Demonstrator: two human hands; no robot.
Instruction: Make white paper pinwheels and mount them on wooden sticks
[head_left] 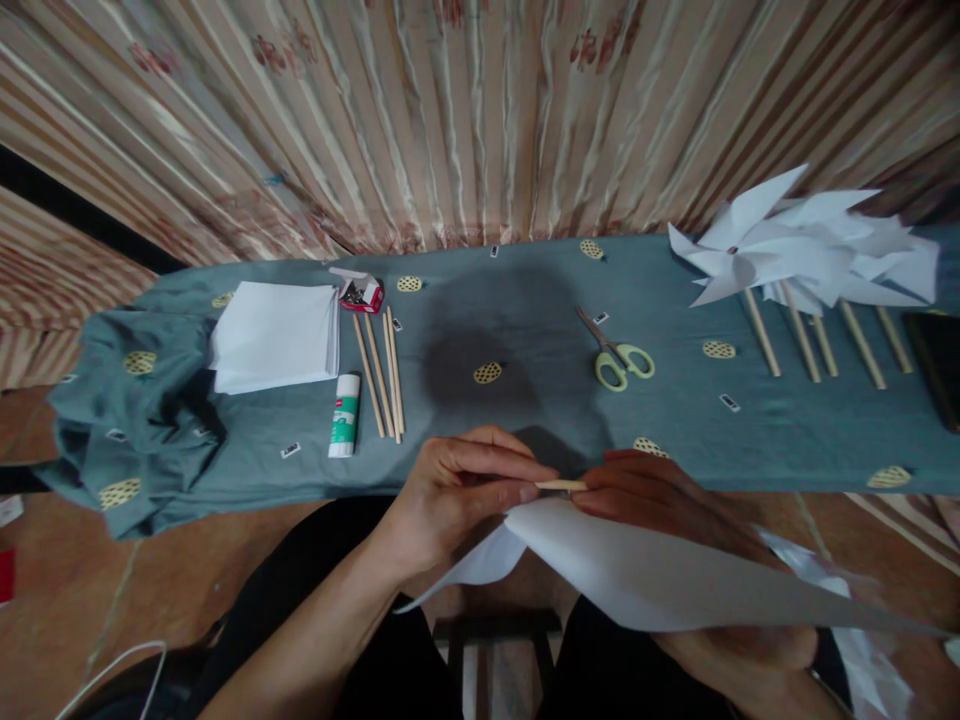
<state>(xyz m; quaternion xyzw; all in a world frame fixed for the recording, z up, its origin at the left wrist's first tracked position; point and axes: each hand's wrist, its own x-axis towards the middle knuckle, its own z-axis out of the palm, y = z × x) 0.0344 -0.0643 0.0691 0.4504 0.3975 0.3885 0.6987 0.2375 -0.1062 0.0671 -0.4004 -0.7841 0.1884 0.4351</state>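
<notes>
Above my lap, in front of the table edge, my left hand (472,480) pinches one end of a short visible length of wooden stick (561,485) between thumb and fingers. My right hand (660,495) is closed round the stick from the other side, and its fingers hide the rest of it. Just beneath the stick hangs a white paper pinwheel (637,565) with curved, pointed blades. One large blade covers part of my right hand and wrist. Whether the stick and paper are joined is hidden by my fingers.
On the teal cloth (517,430) lie a stack of white paper (274,335), an open red box of pins (361,292), several wooden sticks (375,375), a glue stick (344,415) and green-handled scissors (619,360). Finished-looking pinwheels (802,250) lie at the right, near a dark object (934,365).
</notes>
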